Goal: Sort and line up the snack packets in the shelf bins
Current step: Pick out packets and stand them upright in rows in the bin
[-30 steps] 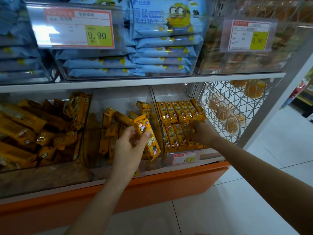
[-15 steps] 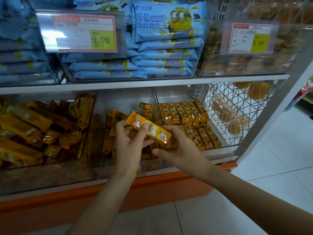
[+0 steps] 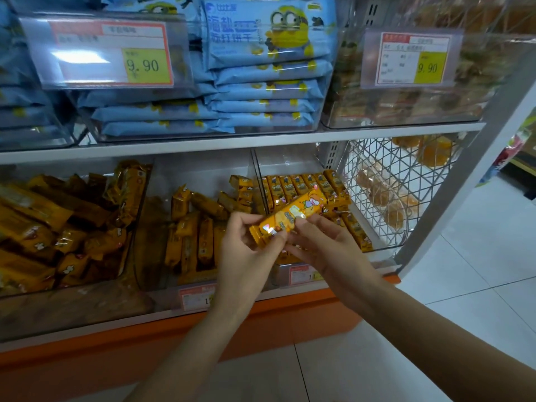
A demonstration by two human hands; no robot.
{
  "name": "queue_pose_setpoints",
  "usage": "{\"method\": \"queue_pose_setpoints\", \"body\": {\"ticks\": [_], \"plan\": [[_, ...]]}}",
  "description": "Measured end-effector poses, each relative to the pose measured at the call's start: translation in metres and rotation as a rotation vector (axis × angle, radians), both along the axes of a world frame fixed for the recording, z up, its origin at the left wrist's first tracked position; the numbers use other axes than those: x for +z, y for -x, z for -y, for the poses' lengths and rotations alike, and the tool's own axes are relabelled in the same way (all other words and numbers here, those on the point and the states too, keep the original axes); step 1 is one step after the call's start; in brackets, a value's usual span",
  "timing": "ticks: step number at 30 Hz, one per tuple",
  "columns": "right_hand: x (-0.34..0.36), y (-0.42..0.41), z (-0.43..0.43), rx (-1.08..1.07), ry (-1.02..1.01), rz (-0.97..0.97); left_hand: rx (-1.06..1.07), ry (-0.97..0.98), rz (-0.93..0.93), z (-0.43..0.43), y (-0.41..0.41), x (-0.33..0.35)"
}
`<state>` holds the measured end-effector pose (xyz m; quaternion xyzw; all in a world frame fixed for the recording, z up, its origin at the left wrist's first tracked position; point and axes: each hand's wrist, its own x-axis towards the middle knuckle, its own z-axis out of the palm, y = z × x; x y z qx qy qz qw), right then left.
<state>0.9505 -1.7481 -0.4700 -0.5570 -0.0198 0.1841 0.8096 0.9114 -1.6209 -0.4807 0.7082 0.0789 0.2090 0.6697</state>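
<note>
An orange snack packet (image 3: 290, 217) with a cartoon figure is held slanted in front of the lower shelf. My left hand (image 3: 246, 253) pinches its lower left end; my right hand (image 3: 327, 250) grips it from below near the middle. Behind it, the right clear bin (image 3: 377, 242) holds matching packets in neat rows (image 3: 304, 184). The middle clear bin (image 3: 145, 242) holds the same packets loose and jumbled (image 3: 197, 236).
A left bin holds a heap of larger orange packets (image 3: 58, 227). Blue cracker packs (image 3: 266, 91) fill the upper shelf bins behind price tags (image 3: 110, 53). A wire basket (image 3: 383, 192) with buns stands at the right. An orange shelf base (image 3: 174, 338) runs below; white floor tiles lie to the right.
My right hand left the right bin and joined my left hand on the packet. The packet turned from upright to slanted, its upper end now toward the right bin.
</note>
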Motion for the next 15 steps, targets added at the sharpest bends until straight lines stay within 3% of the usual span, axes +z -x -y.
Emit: {"method": "queue_pose_setpoints", "body": {"ticks": [3, 7, 15], "plan": [[0.003, -0.003, 0.008, -0.046, 0.036, 0.016, -0.073, -0.289, -0.033, 0.001, -0.003, -0.008], [0.004, -0.017, 0.022, -0.135, 0.150, 0.030, -0.111, -0.919, 0.120, -0.010, -0.016, -0.023], [-0.005, -0.044, 0.049, -0.172, 0.438, 0.128, -0.170, -1.208, 0.152, -0.029, -0.028, -0.039]]}}
